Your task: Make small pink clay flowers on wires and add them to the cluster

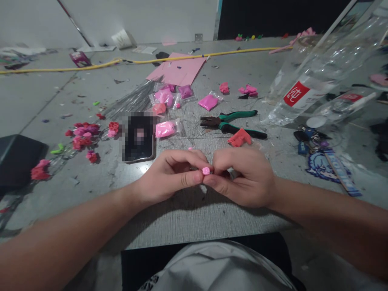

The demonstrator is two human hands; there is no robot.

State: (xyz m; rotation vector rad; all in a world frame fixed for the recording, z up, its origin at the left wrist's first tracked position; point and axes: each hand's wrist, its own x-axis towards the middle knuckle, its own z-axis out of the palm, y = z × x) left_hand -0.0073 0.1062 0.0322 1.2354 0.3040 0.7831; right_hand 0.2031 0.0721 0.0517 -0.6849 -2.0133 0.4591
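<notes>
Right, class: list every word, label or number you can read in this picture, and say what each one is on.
"纯": white character on the red label of the clear plastic bottle.
Blue keychain tag: lettering too blurred to read.
Phone: screen blurred, nothing readable.

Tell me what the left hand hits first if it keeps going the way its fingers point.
Probably the right hand: the left hand points rightward at it, both already pinching the pink piece between them.

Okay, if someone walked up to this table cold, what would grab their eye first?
Probably the left hand and right hand meeting at centre, pinching a tiny pink piece. Behind them lie green-handled pliers, with a scatter of small pink and red flowers far left.
</notes>
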